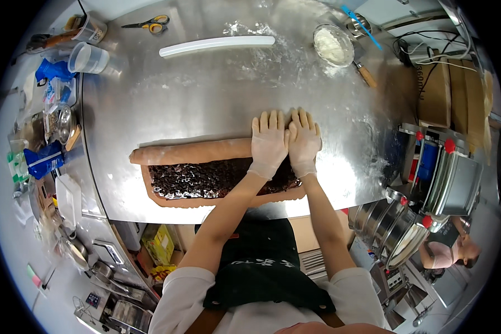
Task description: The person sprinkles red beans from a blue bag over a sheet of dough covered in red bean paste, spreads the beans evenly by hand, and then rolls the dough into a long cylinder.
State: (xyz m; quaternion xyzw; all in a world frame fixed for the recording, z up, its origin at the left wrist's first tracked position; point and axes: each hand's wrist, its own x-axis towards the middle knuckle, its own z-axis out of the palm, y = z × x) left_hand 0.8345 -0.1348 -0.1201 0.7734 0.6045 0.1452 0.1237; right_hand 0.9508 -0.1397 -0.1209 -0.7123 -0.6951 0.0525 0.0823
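A brown sheet of dough lies on the steel table, its far edge rolled over into a long tube. Dark, glossy chopped filling covers the flat part nearer me. Both my hands wear pale, thin gloves. My left hand lies flat over the right part of the roll, fingers stretched away from me. Beside it, my right hand rests on the roll's right end, fingers also extended, the thumbs close together. My hands hide the dough beneath them.
Flour dusts the steel table. Toward the far side lie a white plastic strip, scissors, a bowl of flour and a wooden-handled tool. Plastic tubs stand far left. Metal machinery is at right; another person appears beyond.
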